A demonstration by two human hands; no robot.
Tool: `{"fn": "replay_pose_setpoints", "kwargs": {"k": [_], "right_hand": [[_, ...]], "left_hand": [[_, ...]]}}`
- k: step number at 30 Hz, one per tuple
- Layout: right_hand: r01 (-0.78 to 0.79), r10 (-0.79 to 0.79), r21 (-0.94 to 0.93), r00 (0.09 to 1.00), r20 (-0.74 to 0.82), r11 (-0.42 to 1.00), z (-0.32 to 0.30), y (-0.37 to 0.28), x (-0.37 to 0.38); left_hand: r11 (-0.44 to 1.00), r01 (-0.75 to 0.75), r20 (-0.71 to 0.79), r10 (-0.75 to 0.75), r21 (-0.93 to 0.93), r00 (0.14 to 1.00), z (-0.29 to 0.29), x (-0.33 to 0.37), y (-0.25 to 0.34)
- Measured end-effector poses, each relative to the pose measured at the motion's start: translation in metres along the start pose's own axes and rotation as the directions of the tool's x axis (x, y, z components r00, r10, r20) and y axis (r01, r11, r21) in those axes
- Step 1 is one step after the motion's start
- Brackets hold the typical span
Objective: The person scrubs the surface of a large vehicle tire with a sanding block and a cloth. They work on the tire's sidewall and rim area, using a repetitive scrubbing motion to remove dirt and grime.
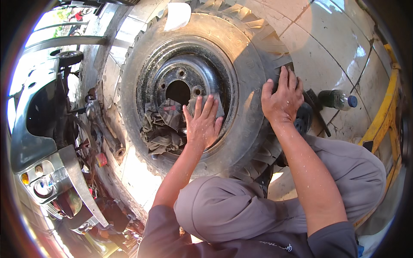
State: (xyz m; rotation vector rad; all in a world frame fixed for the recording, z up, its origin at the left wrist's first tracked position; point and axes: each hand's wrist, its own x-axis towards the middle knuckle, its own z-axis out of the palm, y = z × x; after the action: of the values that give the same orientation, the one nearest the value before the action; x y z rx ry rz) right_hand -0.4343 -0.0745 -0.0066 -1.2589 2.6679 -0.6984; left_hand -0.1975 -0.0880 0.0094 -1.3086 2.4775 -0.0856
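In front of me a large, chunky-treaded tyre lies flat, mounted on a dark, worn wheel rim with a round centre hole and bolt holes. My left hand reaches inside the rim, fingers spread flat over a thin grey piece against the metal; whether it is cloth or sandpaper I cannot tell. Beside that hand, a crumpled dark rag sits in the rim. My right hand rests on the tyre's right shoulder, its fingers apart and lying over the tread. A white sheet lies on the far sidewall.
Right of the tyre, a dark bottle with a blue cap lies on the tiled floor, near a yellow metal frame. Dark vehicle body parts with a headlight stand at the left. A rusty metal arm lies between them and the tyre.
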Motion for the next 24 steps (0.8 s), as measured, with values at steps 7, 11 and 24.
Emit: {"fn": "replay_pose_setpoints", "kwargs": {"k": [7,11,24], "right_hand": [[0.004,-0.004,0.007,1.0,0.011,1.0,0.0,-0.006,-0.002],[-0.006,0.006,0.009,1.0,0.007,1.0,0.0,-0.002,-0.001],[-0.016,0.016,-0.031,1.0,-0.011,0.999,0.001,-0.002,0.0]], "left_hand": [[0.999,0.042,-0.088,-0.042,0.008,0.995,-0.016,0.087,-0.02],[0.999,0.027,-0.108,-0.03,-0.029,0.994,-0.015,0.069,-0.02],[0.977,0.159,-0.129,-0.177,-0.139,0.976,-0.032,0.018,0.0]]}}
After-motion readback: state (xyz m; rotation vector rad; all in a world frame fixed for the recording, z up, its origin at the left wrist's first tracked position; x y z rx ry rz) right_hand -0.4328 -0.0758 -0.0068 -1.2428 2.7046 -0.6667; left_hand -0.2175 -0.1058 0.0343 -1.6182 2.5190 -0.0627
